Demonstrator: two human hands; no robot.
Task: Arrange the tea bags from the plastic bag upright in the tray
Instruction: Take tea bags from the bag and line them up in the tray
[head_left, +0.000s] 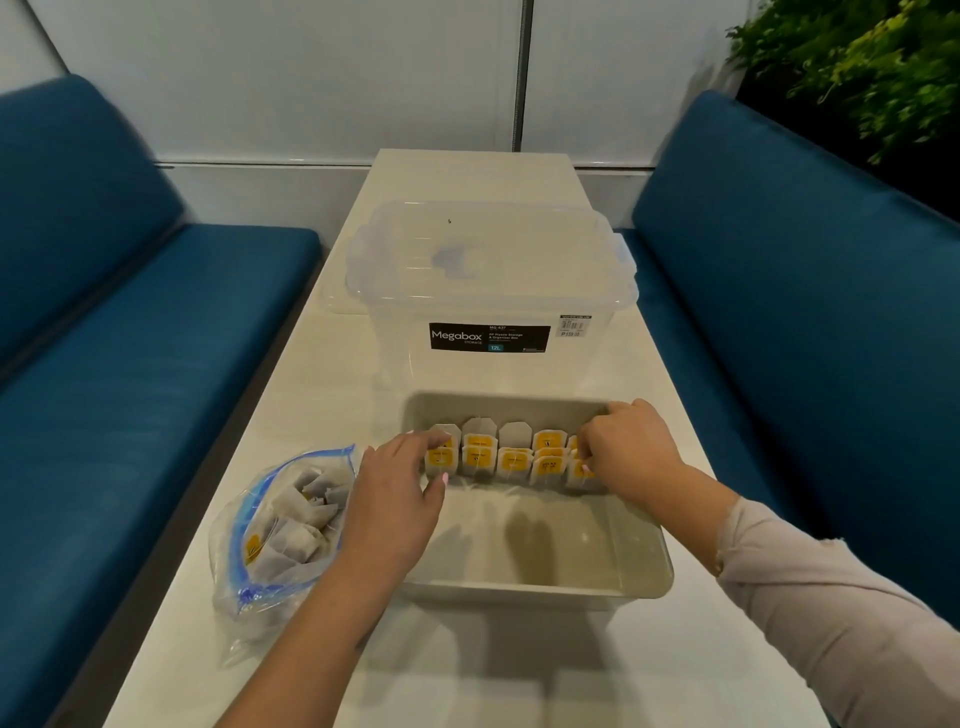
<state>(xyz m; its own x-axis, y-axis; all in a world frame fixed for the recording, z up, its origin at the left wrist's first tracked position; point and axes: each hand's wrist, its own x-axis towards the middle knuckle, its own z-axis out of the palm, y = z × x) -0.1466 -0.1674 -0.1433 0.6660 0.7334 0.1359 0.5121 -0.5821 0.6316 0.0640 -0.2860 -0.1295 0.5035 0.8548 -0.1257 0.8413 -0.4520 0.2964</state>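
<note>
Both hands work at the far end of the tray (644, 571), squaring up rows of tea bags (514, 460) that stand upright along its far wall. The left hand (400, 493) rests with loosely spread fingers touching the row's left end; the right hand (631, 447) curls over the right end, seemingly pinching a bag. The plastic bag (275, 525) lies at the counter's left edge — just beside the left hand, which is nearer for the next pick.
</note>
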